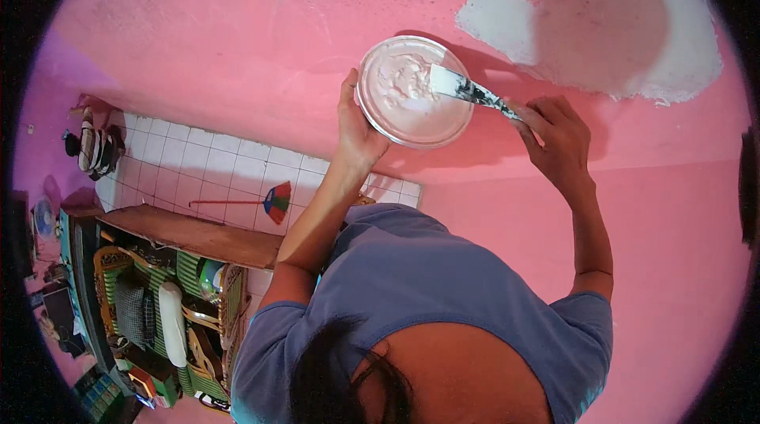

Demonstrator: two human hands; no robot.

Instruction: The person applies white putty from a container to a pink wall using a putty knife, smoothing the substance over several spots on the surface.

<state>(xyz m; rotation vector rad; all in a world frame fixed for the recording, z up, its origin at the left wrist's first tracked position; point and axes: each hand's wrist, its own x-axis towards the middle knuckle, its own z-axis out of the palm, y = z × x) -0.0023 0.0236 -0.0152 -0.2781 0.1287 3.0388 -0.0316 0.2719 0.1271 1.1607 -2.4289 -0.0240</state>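
Note:
My left hand [356,127] grips a round plastic tub [416,115] of pale, creamy paste from its left and underside. In my right hand [554,139] is a putty knife [477,94] with a dark, paste-smeared handle; its white-coated blade rests at the paste inside the tub. Behind the tub is the pink wall [277,36], with an irregular white patch [495,24] at the upper right, partly in shadow.
White floor tiles [198,163] hold a broom with a multicoloured head [276,202]. At the lower left are green-striped furniture [190,266] with cushions, a wooden board [198,232], a fan [46,218] and assorted items. Bundled things [93,147] sit at the left.

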